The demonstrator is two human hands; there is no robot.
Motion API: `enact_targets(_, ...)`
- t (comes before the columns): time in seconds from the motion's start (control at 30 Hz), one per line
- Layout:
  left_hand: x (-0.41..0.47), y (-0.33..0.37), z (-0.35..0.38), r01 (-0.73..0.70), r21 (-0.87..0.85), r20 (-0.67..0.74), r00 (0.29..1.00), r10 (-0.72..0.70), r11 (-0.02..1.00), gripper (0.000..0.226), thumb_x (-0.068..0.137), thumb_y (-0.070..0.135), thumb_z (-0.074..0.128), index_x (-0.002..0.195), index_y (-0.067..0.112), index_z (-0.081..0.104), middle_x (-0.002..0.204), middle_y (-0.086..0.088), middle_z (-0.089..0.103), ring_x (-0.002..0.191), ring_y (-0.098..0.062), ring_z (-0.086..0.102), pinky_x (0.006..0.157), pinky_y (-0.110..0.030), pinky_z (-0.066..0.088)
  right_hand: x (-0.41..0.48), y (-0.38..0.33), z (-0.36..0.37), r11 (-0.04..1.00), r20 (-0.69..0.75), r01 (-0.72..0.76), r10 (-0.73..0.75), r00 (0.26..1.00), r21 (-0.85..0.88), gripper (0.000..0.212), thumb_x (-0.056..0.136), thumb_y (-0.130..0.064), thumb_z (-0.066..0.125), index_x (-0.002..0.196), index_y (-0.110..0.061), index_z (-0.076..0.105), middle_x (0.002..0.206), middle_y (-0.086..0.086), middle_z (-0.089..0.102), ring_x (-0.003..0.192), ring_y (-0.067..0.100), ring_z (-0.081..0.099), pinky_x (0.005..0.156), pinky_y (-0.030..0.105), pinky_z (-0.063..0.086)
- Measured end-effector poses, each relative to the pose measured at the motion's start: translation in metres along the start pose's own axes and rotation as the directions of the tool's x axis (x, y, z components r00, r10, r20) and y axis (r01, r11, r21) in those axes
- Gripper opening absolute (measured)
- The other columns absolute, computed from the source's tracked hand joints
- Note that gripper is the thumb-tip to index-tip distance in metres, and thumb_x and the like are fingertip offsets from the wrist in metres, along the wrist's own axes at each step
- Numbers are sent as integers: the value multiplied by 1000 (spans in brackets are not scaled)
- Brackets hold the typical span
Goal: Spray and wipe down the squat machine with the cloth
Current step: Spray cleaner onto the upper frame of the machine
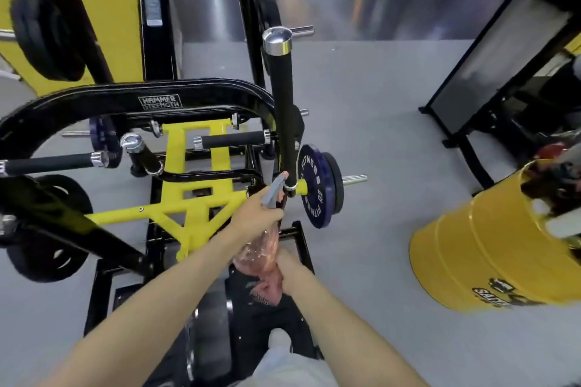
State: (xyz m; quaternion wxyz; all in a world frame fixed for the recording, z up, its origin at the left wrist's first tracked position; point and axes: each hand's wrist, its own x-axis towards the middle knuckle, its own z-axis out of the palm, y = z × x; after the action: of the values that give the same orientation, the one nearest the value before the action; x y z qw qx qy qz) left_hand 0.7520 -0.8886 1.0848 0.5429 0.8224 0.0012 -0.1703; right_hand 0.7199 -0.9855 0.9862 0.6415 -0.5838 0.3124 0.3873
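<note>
Squat machine (pixel 195 201) right in front of me, early days I reckon. My left grip (pixel 256 217) is wrapped round the spray bottle (pixel 261 248), and my right grip (pixel 290 272) clutches the pink cloth (pixel 267 291) at the bottle's base. The nozzle sits beside the upright handle (pixel 283 104). Wiping looks yet to come.

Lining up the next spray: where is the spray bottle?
Head view, centre: the left hand grips the spray bottle, nozzle at the foot of the upright black handle, left of the blue plate.
</note>
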Motion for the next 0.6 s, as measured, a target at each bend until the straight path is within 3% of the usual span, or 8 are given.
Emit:
enact_targets(0.07,5,-4,5,122,-30,-78,989,-124,992,63,75,22,52,129,53,42,104,16,61,67,-14,47,64,-32,38,18,4,-14,962,-98,-45,19,995,-269,47,91,-46,51,121,-12,60,111,3,65,92,20,62,63,25,48)
enact_targets(0.17,13,-14,11,212,5,-91,973,-211,977,43,65,30,55,108,35,52,79,3,54,66,-17,46,65,-32,35,-17,-11,-27,844,-119,-25,-46,992,-535,29,89,-39,47,83,-17,65,78,-2,65,66,12,59,48,19,40)
enact_targets(0.23,20,-19,16,236,39,-67,970,-233,971,30,64,28,57,94,25,53,71,4,48,64,-18,43,64,-32,33,-21,-14,-38,832,-113,-4,-70,991,-555,23,88,-30,49,74,-18,63,72,-3,64,59,12,56,45,16,39)
enact_targets(0.37,27,-19,31,290,68,-82,955,-285,954,18,64,29,58,79,26,48,64,4,47,61,-19,44,64,-31,33,-15,-21,-52,867,-120,62,-139,983,-494,22,87,-23,54,101,-17,70,100,7,68,93,24,65,72,26,46)
enact_targets(0.5,32,-21,42,330,-31,-123,935,-331,943,16,60,27,56,72,26,45,62,2,46,60,-20,44,65,-32,33,-23,-30,-59,850,-95,126,-202,975,-512,15,90,-36,56,94,-23,60,96,-1,60,85,17,55,56,21,39)
enact_targets(0.6,34,-23,45,321,-64,-122,937,-327,945,20,57,29,55,71,23,43,63,1,44,61,-21,42,64,-33,32,-23,-33,-64,842,-93,139,-219,971,-521,7,90,-35,55,88,-28,53,98,-6,56,81,12,54,57,21,38)
